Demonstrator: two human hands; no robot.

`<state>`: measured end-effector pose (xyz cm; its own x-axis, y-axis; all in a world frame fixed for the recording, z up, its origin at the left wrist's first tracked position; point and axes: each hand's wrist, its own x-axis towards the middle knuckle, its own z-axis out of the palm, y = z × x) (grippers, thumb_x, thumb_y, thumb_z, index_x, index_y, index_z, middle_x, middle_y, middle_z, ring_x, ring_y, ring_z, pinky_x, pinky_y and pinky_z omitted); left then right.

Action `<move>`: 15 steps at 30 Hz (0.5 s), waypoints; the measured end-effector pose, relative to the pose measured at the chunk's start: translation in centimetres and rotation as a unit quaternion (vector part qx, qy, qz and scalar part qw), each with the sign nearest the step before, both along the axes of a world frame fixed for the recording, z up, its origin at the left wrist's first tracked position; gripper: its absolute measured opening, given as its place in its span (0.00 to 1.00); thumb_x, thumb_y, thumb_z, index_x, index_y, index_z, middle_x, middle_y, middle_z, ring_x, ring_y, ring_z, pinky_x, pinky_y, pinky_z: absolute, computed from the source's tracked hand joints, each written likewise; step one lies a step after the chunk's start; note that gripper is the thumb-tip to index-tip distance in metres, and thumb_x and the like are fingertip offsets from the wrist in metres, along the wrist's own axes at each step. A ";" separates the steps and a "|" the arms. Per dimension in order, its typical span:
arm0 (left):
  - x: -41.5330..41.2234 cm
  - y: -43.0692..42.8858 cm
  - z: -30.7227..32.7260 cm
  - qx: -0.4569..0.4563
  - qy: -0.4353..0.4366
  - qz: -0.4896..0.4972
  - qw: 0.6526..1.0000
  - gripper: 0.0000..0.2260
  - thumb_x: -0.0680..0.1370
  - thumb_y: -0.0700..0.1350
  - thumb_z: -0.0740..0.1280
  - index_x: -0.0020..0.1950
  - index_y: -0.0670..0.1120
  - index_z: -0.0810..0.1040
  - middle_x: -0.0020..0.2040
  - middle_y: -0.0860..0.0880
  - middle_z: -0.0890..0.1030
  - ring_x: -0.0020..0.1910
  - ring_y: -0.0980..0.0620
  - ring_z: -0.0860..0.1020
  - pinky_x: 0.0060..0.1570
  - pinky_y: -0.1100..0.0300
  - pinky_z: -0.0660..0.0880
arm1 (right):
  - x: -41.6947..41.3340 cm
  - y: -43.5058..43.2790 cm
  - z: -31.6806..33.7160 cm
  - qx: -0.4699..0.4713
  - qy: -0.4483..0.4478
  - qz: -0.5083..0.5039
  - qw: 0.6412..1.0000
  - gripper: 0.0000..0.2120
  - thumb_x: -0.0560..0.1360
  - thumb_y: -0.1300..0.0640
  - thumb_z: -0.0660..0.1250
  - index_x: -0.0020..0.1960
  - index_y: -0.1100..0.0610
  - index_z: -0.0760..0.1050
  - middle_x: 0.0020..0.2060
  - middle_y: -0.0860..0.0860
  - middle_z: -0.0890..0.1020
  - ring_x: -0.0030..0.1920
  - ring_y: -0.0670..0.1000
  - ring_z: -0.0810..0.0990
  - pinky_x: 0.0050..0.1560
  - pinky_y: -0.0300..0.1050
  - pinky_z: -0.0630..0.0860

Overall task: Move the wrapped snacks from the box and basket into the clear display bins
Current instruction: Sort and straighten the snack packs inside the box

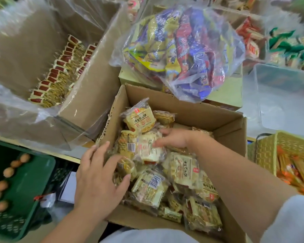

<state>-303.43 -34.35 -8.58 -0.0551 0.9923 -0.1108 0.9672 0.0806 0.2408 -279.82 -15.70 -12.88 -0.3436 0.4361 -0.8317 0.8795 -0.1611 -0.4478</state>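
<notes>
Together, the left hand [98, 181] and right hand [172, 139] are reaching into the cardboard box [200, 116], fingers spreading wide and resting flat on wrapped snacks [182, 169]

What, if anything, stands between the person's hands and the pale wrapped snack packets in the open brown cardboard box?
Nothing visible does. The brown cardboard box is open-topped, and the left hand and right hand both reach inside, touching the pale wrapped snack packets directly.
</notes>
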 end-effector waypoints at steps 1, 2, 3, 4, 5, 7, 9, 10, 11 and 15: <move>0.0 0.0 0.1 0.009 -0.012 0.002 1.000 0.23 0.71 0.62 0.67 0.60 0.51 0.83 0.73 0.44 0.73 0.73 0.36 0.66 0.67 0.35 0.68 | 0.1 -1.0 0.7 0.001 0.014 0.011 1.000 0.54 0.61 0.26 0.71 0.81 0.41 0.55 0.81 0.46 0.59 0.78 0.53 0.61 0.75 0.54 0.60; 0.1 0.0 0.3 0.020 -0.025 0.002 0.999 0.24 0.71 0.63 0.65 0.60 0.51 0.83 0.73 0.43 0.73 0.73 0.36 0.66 0.68 0.35 0.67 | 0.1 -2.2 1.4 0.005 0.030 0.023 0.999 0.51 0.63 0.28 0.71 0.80 0.40 0.55 0.80 0.46 0.60 0.77 0.53 0.63 0.74 0.53 0.62; 0.1 0.0 0.5 0.031 -0.038 0.001 0.999 0.25 0.71 0.64 0.63 0.61 0.51 0.82 0.73 0.43 0.73 0.73 0.37 0.66 0.69 0.36 0.65 | 0.2 -3.5 2.0 0.019 0.042 0.040 0.998 0.48 0.64 0.29 0.70 0.79 0.39 0.57 0.79 0.46 0.63 0.75 0.53 0.66 0.73 0.53 0.64; 0.3 0.2 0.7 0.041 -0.047 -0.003 0.998 0.26 0.71 0.64 0.62 0.61 0.50 0.81 0.73 0.44 0.73 0.73 0.37 0.65 0.69 0.37 0.64 | 0.3 -4.8 2.6 0.040 0.052 0.062 0.996 0.45 0.64 0.30 0.69 0.78 0.39 0.59 0.77 0.47 0.67 0.72 0.52 0.68 0.71 0.54 0.67; 0.5 0.5 1.0 0.052 -0.054 -0.014 0.997 0.26 0.72 0.64 0.62 0.62 0.50 0.81 0.73 0.44 0.73 0.74 0.38 0.65 0.70 0.37 0.63 | 0.4 -6.2 3.1 0.064 0.061 0.078 0.993 0.42 0.65 0.32 0.68 0.77 0.39 0.61 0.73 0.47 0.70 0.68 0.52 0.70 0.69 0.54 0.69; 1.1 1.4 1.5 0.068 -0.069 -0.047 0.994 0.27 0.72 0.64 0.63 0.63 0.49 0.80 0.72 0.45 0.74 0.74 0.40 0.66 0.72 0.41 0.62 | 0.6 -8.9 3.8 0.100 0.074 0.100 0.987 0.36 0.70 0.36 0.68 0.76 0.39 0.63 0.65 0.47 0.72 0.63 0.51 0.71 0.64 0.52 0.71; 1.9 2.6 1.8 0.059 -0.104 -0.089 0.989 0.28 0.73 0.65 0.62 0.67 0.50 0.78 0.71 0.49 0.76 0.73 0.46 0.68 0.72 0.48 0.63 | 1.1 -11.4 4.4 0.136 0.078 0.117 0.981 0.25 0.75 0.40 0.68 0.71 0.41 0.70 0.61 0.48 0.73 0.63 0.52 0.71 0.64 0.52 0.71; 2.4 3.2 1.7 0.026 -0.130 -0.109 0.985 0.29 0.74 0.67 0.61 0.69 0.52 0.76 0.71 0.52 0.75 0.73 0.50 0.67 0.72 0.51 0.63 | 1.4 -12.5 4.6 0.152 0.078 0.125 0.977 0.19 0.76 0.41 0.68 0.65 0.41 0.73 0.58 0.49 0.74 0.61 0.53 0.71 0.63 0.53 0.71; 2.9 3.8 1.5 -0.021 -0.155 -0.134 0.979 0.31 0.75 0.69 0.59 0.73 0.55 0.73 0.72 0.55 0.74 0.73 0.54 0.66 0.73 0.53 0.64 | 1.7 -13.6 4.8 0.165 0.079 0.130 0.974 0.15 0.76 0.41 0.68 0.61 0.42 0.75 0.56 0.50 0.73 0.59 0.53 0.71 0.61 0.53 0.71; 5.4 5.4 -0.7 -0.176 -0.078 -0.247 0.950 0.34 0.77 0.73 0.54 0.80 0.58 0.63 0.81 0.54 0.62 0.80 0.51 0.58 0.79 0.50 0.57 | 2.8 -16.5 4.6 0.251 0.050 0.128 0.958 0.21 0.77 0.38 0.64 0.66 0.46 0.73 0.57 0.49 0.71 0.56 0.50 0.68 0.58 0.50 0.69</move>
<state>-298.05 -28.92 -9.30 0.4516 0.7934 -0.4082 0.8627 -0.2715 0.4267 -277.07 -32.19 -8.24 -0.5598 0.6634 -0.4965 0.8103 0.3129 -0.4954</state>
